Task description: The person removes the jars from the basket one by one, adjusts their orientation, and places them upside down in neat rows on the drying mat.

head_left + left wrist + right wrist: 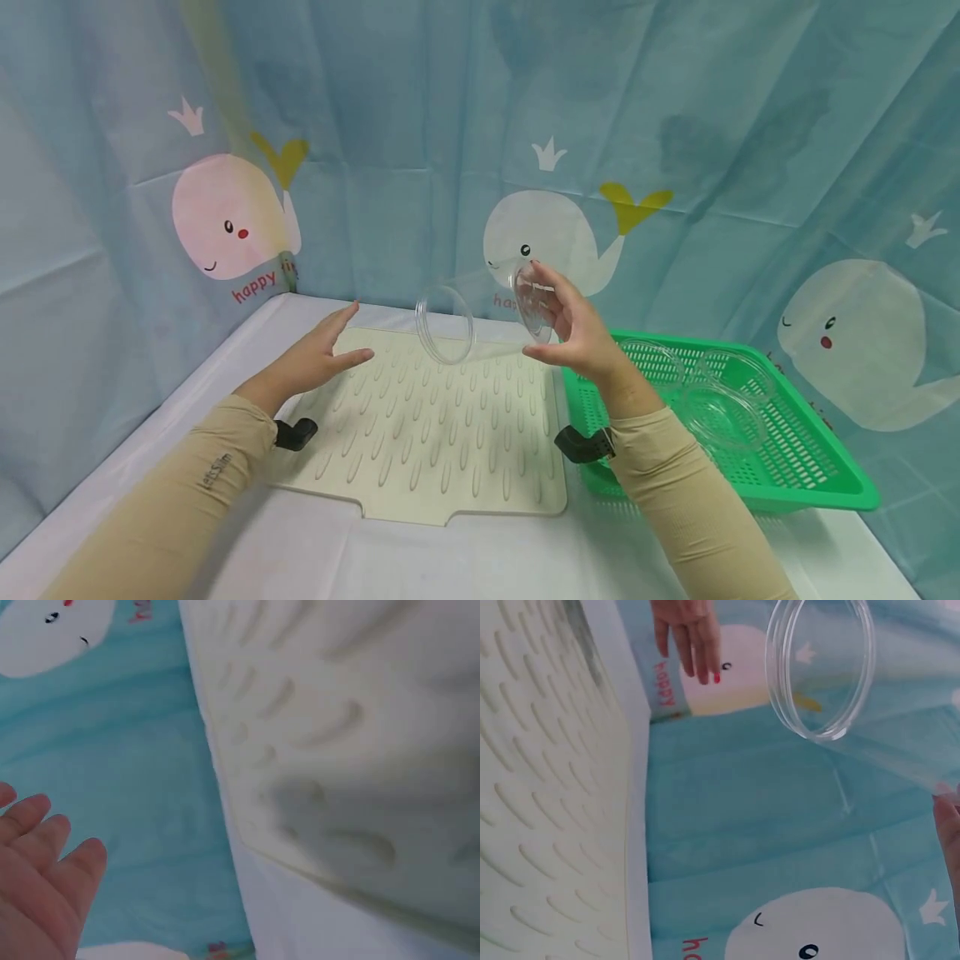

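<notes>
Head view: right hand [581, 333], right of center, holds the clear container [491, 312] by its right end, fingers and thumb wrapped around the edge. Container is mid-frame, tilted on its side, rimmed end facing left, held up over the cream ridged mat [442, 425]. Left hand [315, 358], left of center, has thumb and fingers wide apart, holding nothing, just apart from the rim. Green basket [843, 487] at lower right, clear round pieces [723, 417] inside. White table [495, 558] along the bottom, blue whale-print curtain [390, 167] behind.

Left wrist: left fingers at lower left, extended. Right wrist: container rim upper right; only part of right hand at right edge.
</notes>
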Motion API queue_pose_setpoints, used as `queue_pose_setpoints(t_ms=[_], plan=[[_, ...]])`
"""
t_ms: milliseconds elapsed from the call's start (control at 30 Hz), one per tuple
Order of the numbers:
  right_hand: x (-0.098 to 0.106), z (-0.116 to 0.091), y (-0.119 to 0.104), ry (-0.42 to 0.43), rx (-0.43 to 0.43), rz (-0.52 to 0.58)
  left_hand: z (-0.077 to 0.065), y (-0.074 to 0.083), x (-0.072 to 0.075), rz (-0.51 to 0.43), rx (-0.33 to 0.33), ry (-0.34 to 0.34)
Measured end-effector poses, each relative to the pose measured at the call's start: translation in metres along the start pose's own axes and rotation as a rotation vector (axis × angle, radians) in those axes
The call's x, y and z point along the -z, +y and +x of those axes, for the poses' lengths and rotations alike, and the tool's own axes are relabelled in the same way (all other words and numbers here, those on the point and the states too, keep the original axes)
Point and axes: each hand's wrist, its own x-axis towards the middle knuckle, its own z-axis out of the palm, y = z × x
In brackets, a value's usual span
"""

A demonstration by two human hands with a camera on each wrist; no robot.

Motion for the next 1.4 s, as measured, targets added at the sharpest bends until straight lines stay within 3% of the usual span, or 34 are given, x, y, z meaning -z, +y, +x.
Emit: queue_pose_setpoints(t_ms=[267, 467, 567, 967, 1133, 1400], plan=[[0.0, -0.001, 0.003, -0.005, -0.021, -0.022, -0.012, -0.042, 0.006, 0.103, 0.041, -0.072], [-0.001, -0.001, 0.005, -0.031, -0.036, -0.055, -0.019, -0.069, 0.004, 0.324, 0.034, -0.139], [-0.001, -0.001, 0.006, -0.036, -0.052, -0.076, -0.022, -0.076, -0.001, 0.382, 0.025, -0.198], [-0.001, 0.003, 0.006, -0.05, -0.096, -0.103, -0.026, -0.08, -0.015, 0.364, 0.075, -0.409], [-0.006, 0.011, 0.005, -0.034, -0.147, -0.144, -0.025, -0.076, -0.017, 0.373, 0.088, -0.412], [-0.031, 0.038, 0.014, -0.026, -0.306, -0.33, -0.026, -0.072, -0.017, 0.362, 0.092, -0.4]])
